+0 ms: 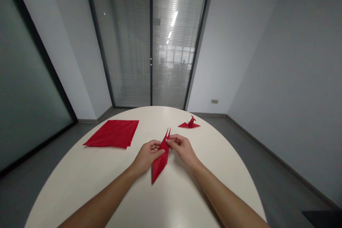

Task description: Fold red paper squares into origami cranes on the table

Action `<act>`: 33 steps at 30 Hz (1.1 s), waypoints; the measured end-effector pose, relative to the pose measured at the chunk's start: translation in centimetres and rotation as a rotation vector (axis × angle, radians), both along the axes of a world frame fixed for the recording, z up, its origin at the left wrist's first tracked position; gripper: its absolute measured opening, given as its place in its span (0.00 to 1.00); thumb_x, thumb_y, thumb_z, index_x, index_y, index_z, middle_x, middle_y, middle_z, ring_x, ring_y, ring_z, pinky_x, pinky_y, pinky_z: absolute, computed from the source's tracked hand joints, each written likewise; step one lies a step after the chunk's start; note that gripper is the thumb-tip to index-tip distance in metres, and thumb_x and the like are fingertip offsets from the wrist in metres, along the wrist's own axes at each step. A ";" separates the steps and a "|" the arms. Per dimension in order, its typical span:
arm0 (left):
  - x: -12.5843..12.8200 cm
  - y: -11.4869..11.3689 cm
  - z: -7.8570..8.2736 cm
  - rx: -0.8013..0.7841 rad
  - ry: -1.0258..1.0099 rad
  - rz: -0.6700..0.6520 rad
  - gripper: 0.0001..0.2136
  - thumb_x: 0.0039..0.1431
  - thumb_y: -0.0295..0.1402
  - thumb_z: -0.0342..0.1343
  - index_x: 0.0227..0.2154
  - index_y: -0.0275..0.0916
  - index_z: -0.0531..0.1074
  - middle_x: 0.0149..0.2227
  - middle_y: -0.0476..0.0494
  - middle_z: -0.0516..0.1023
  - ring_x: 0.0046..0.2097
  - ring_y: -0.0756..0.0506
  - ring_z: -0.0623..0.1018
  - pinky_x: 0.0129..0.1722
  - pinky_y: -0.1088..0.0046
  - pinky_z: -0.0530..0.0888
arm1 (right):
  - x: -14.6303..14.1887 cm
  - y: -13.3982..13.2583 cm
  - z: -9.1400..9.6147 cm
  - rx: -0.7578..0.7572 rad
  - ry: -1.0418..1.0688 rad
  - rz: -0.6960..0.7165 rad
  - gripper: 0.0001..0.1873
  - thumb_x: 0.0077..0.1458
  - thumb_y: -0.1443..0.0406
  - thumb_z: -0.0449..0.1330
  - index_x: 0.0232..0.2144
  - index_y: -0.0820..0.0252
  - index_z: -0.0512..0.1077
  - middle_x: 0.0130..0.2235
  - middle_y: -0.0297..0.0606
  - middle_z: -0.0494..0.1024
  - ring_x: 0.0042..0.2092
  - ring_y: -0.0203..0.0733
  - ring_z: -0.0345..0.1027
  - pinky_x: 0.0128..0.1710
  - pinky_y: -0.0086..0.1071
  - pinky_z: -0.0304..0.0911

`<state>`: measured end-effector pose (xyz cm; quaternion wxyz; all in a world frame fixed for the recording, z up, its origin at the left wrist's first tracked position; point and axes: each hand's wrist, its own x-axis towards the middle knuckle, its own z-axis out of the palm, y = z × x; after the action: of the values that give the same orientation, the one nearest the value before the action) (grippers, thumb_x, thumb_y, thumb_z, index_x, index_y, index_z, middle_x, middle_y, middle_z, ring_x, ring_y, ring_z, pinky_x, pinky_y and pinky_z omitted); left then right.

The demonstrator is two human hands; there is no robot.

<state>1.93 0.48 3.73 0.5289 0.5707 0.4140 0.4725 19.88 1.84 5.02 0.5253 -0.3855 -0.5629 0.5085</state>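
Observation:
A long, narrow folded piece of red paper (159,162) lies pointed toward me on the round white table (187,192), its two thin tips sticking up at the far end. My left hand (146,156) pinches its left side near the middle. My right hand (181,146) pinches the right side just below the tips. Both hands meet over the fold, fingers curled.
A stack of flat red paper squares (113,133) lies at the table's far left. A finished red paper crane (190,124) stands at the far edge, right of centre. Beyond the table are grey floor, glass doors with blinds, and plain walls.

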 end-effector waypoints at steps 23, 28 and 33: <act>-0.5 0.2 -0.5 -0.070 0.047 -0.062 0.16 0.43 0.37 0.70 0.36 0.38 0.75 0.35 0.43 0.83 0.36 0.43 0.82 0.39 0.67 0.75 | 1.6 0.6 0.6 -0.081 0.021 -0.084 0.25 0.44 0.46 0.71 0.29 0.62 0.76 0.27 0.37 0.78 0.30 0.39 0.70 0.36 0.34 0.65; -0.7 0.5 -0.7 -0.067 0.065 -0.056 0.16 0.42 0.34 0.69 0.35 0.37 0.76 0.35 0.41 0.83 0.37 0.43 0.81 0.40 0.67 0.74 | 1.7 0.7 0.2 -0.121 0.007 0.001 0.29 0.40 0.48 0.73 0.39 0.61 0.77 0.31 0.37 0.79 0.33 0.40 0.73 0.33 0.32 0.67; -0.7 0.4 -0.7 -0.041 0.103 -0.070 0.14 0.44 0.32 0.67 0.36 0.36 0.76 0.36 0.40 0.83 0.38 0.43 0.81 0.41 0.67 0.73 | 1.7 0.9 -0.1 -0.083 -0.064 0.034 0.25 0.39 0.48 0.74 0.32 0.63 0.78 0.26 0.35 0.78 0.29 0.38 0.70 0.31 0.32 0.65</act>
<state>1.26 0.89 3.07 0.5348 0.5974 0.4301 0.4149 21.58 2.74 4.90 0.4819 -0.4133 -0.5643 0.5277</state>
